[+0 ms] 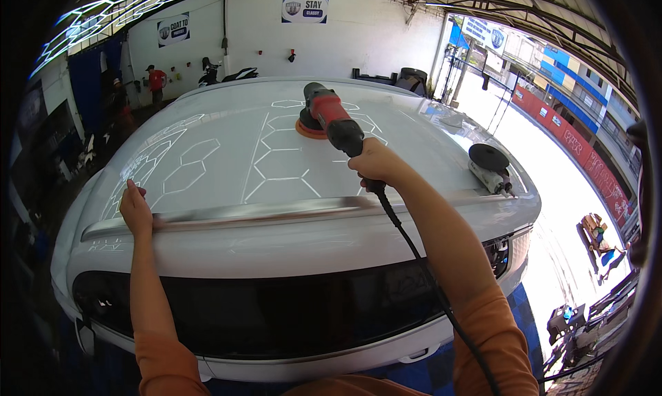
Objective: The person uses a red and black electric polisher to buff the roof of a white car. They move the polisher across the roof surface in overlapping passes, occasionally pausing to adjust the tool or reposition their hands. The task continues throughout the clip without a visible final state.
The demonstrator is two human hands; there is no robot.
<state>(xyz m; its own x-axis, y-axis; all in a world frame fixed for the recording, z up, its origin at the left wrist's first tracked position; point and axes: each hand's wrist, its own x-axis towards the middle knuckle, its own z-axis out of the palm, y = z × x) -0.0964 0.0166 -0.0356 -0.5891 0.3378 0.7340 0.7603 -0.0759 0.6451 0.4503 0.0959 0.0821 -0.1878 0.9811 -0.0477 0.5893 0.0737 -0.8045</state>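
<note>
My right hand [376, 160] grips the rear handle of a red and black polisher [333, 117]. Its orange pad [309, 132] sits on the white roof [222, 168] of a vehicle. A black power cord [414, 246] runs from the handle down along my right forearm. My left hand [135, 207] is at the left part of the silver roof rail [269, 209], its fingers partly hidden; whether it grips the rail is unclear. Below the rail lies the vehicle's dark side glass [269, 310].
On the roof's right end lie a white bottle [486, 176] and a round black disc [489, 157]. A person in a red top [156, 79] stands at the back left, near a motorcycle [227, 74]. Blue floor tiles [447, 367] show below; a wooden object [595, 233] stands outside.
</note>
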